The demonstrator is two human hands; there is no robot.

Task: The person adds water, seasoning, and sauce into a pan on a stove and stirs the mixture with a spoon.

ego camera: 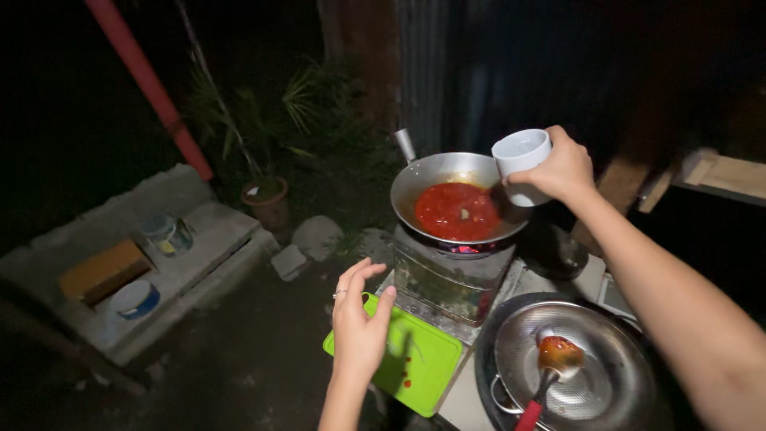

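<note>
Resting in the steel bowl (614, 375), a sauce-smeared ladle (556, 359) keeps the counter clean. Her right hand (562, 169) grips a white cup (522, 164) over the pan (455, 199) of red sauce (456, 211); her left hand (359, 323) hovers loosely spread above the green cutting board (423, 367).

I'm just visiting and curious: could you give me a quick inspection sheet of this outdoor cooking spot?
Surface: pale counter, dim.
Job's things: white ceramic mug held over the metal wok of red sauce on a lit stove.
Clutter: green plastic cutting board; steel colander holding a sauce-stained ladle.
Grippers: right hand grips the mug; left hand open above the board.
Cables: nothing seen.
Surroundings: dark; potted plant, concrete blocks, red pole.
</note>
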